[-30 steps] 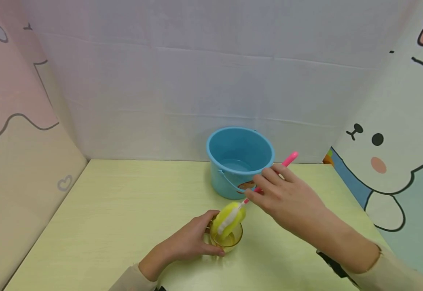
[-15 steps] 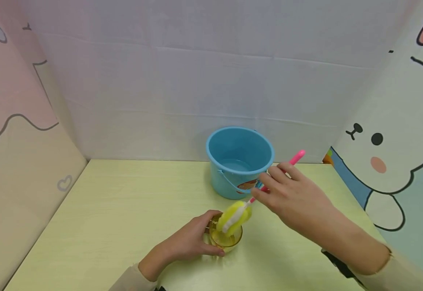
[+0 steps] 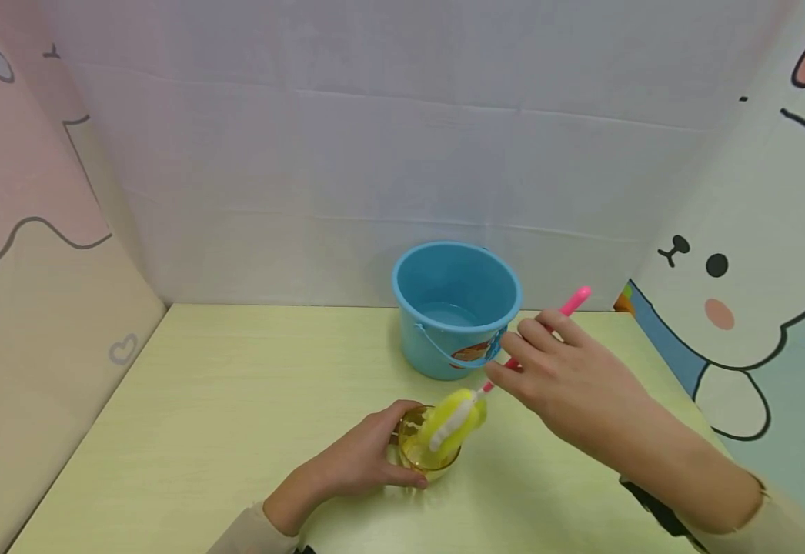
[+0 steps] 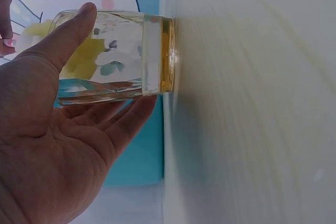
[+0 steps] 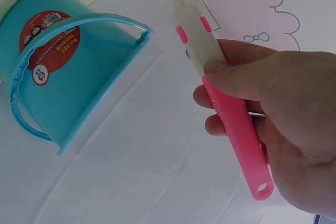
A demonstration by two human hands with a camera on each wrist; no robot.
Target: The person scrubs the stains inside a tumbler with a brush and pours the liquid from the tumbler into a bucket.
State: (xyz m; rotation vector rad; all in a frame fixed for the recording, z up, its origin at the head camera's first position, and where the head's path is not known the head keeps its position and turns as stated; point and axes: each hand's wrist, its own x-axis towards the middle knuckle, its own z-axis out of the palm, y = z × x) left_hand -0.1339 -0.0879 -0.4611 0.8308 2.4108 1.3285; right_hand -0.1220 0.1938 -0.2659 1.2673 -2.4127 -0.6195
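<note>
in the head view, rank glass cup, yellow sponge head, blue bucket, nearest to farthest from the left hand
1. glass cup: held in the left hand, on the table.
2. yellow sponge head: just right of it, at the cup's mouth.
3. blue bucket: farthest, behind the cup by the back wall.

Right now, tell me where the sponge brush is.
In the head view the brush is right of centre, its yellow sponge over the glass, just in front of the bucket; the right hand holds its pink handle.
</note>
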